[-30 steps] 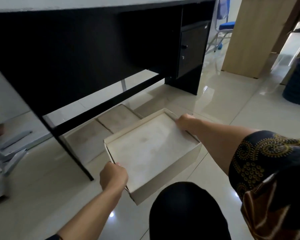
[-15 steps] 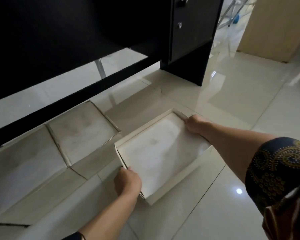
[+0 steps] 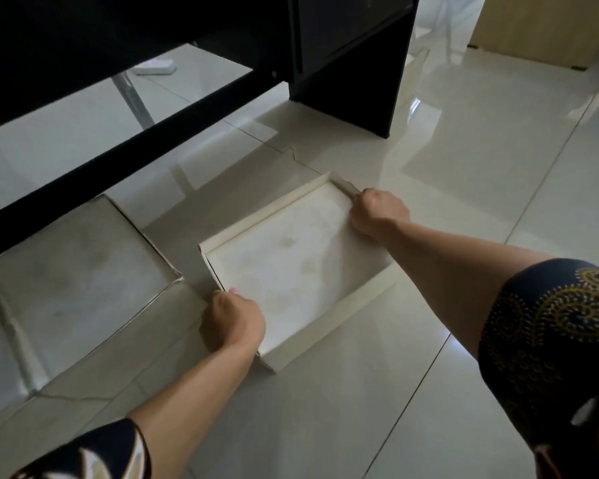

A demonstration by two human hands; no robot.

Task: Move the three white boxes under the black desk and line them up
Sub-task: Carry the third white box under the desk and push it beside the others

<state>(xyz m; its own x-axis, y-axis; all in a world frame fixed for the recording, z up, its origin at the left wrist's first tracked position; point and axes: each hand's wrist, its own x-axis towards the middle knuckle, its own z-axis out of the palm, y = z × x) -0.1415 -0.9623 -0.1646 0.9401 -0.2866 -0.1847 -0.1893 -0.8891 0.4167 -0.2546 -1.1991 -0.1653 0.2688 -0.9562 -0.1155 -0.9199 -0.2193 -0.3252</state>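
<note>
Lowered nearer the floor, white box gripped between both hands; left hand, right hand

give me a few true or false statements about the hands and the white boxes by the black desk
1. Both hands, left hand and right hand, grip the open white cardboard box. True.
2. That box is stacked on another box. False: it sits apart on the glossy tiled floor, beside the closed white cardboard box.
3. The open box holds books. False: its inside is bare.
4. The closed box lies partly beneath the black wooden desk. True.
</note>
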